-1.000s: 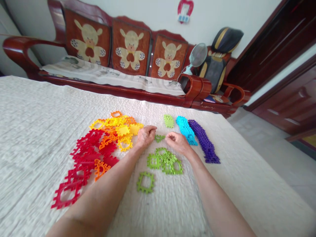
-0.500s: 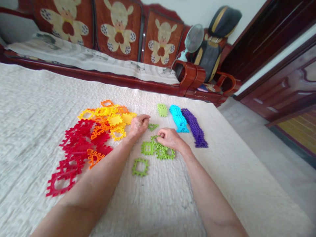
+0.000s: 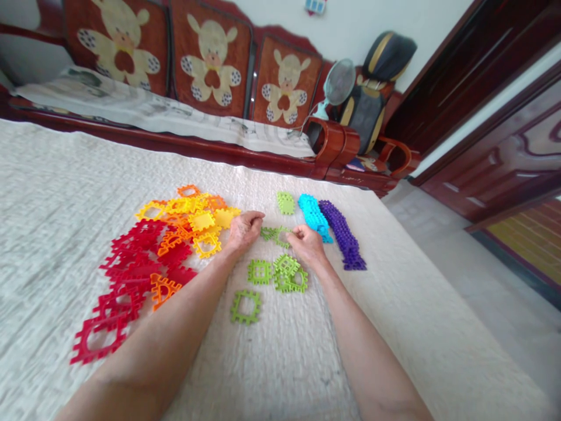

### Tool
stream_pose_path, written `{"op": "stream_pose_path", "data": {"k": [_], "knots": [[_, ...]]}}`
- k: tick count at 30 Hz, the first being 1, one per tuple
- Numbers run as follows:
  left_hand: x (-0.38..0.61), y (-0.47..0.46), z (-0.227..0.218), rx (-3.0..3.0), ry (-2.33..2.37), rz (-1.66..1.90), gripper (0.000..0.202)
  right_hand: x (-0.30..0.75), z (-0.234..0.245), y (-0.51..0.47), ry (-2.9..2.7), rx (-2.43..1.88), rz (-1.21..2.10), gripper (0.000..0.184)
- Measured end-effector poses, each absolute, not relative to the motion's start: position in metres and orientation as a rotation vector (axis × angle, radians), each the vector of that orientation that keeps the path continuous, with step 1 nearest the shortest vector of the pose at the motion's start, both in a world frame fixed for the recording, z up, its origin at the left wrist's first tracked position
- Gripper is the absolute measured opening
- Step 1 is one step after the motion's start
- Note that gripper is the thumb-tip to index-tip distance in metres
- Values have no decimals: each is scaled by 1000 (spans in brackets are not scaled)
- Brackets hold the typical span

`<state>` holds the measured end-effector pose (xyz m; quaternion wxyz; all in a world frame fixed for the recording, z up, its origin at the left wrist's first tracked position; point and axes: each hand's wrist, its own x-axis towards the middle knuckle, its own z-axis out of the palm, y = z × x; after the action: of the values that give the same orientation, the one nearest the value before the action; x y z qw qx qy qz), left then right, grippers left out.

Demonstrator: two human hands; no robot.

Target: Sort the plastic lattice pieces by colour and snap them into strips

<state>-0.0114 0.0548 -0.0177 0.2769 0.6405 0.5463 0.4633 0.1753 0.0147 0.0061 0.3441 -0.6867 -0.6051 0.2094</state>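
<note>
Green lattice piece [image 3: 272, 234] out between the hands now, and a moment ago it lay loose on the quilt! Right hand [image 3: 307, 245] has closed in, fingertips pinched on the piece's end. Left hand [image 3: 244, 230] sits curled nearly to a fist just beside it; whether it holds anything, I can't tell. Green tiles [image 3: 284, 275] lie right below the grip, yellow and orange tiles [image 3: 201, 221] and red tiles [image 3: 131, 263] off left, cyan stack [image 3: 312, 215] and purple stack [image 3: 342, 237] ahead right.
</note>
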Motion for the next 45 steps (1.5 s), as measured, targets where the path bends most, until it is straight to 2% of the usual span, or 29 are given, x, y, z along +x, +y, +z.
{"op": "stream_pose_path", "data": {"k": [3, 5, 8, 10, 18, 29, 35, 45], "knots": [[-11, 55, -18, 1714, 1475, 1248, 29, 177, 6, 16, -1535, -1694, 497, 20], [-11, 55, -20, 1708, 1477, 1253, 28, 178, 6, 15, -1564, -1611, 330, 18], [-10, 55, -21, 1711, 1484, 1258, 27, 181, 4, 12, -1749, -1524, 73, 9], [-10, 55, -22, 1716, 1489, 1264, 26, 182, 2, 10, -1900, -1511, 13, 5], [-11, 57, -25, 1734, 1480, 1269, 28, 184, 4, 8, -1969, -1612, 63, 26], [-10, 58, -27, 1765, 1489, 1279, 27, 182, 5, 9, -1943, -1648, 98, 22], [-10, 58, -28, 1767, 1446, 1288, 28, 173, 8, 36, -1716, -1608, 29, 28], [-10, 57, -25, 1756, 1454, 1290, 26, 162, -13, 74, -1599, -1702, -80, 32]]}}
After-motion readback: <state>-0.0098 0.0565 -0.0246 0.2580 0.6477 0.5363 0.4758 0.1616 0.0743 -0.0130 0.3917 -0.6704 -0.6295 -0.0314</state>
